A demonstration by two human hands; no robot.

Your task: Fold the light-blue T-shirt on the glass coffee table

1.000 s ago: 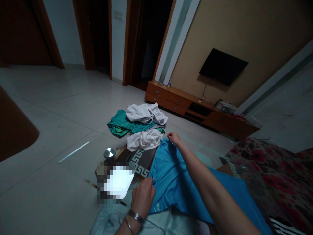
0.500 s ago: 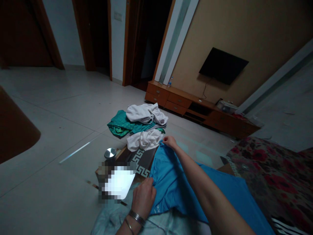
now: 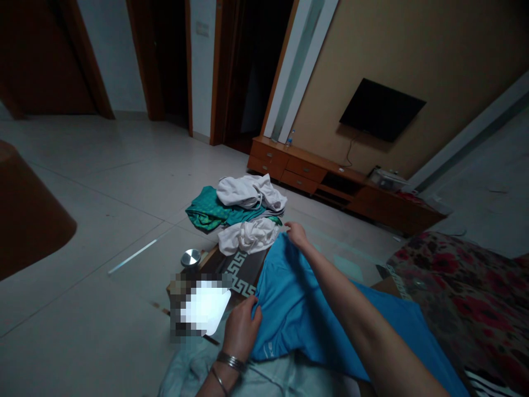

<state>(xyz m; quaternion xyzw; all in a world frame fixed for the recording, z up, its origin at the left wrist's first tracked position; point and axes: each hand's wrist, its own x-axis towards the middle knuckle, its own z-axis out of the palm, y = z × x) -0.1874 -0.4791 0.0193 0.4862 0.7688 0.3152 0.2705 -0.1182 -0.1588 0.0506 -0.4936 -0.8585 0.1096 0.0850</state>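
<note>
A blue garment [image 3: 297, 309] lies spread over a low table with a glass top and a key-pattern border [image 3: 239, 264]. My left hand [image 3: 242, 329], with bracelets at the wrist, is closed on the garment's near left edge. My right hand [image 3: 296, 234] reaches across and pinches the garment's far corner, close to a crumpled white cloth [image 3: 248, 236]. Under the blue garment, near me, lies a pale cloth [image 3: 198, 369].
Green cloth [image 3: 210, 210] and a white garment [image 3: 250, 193] are piled at the table's far end. A round metal lid [image 3: 190, 257] and a bright blurred object [image 3: 202, 309] sit at the left edge. A floral cover [image 3: 463, 292] lies to the right; a wooden TV cabinet [image 3: 330, 184] stands beyond.
My right hand has shifted a little along the far corner of the blue garment while keeping its grip. My left hand stays clamped on the near edge. The view has tilted slightly.
</note>
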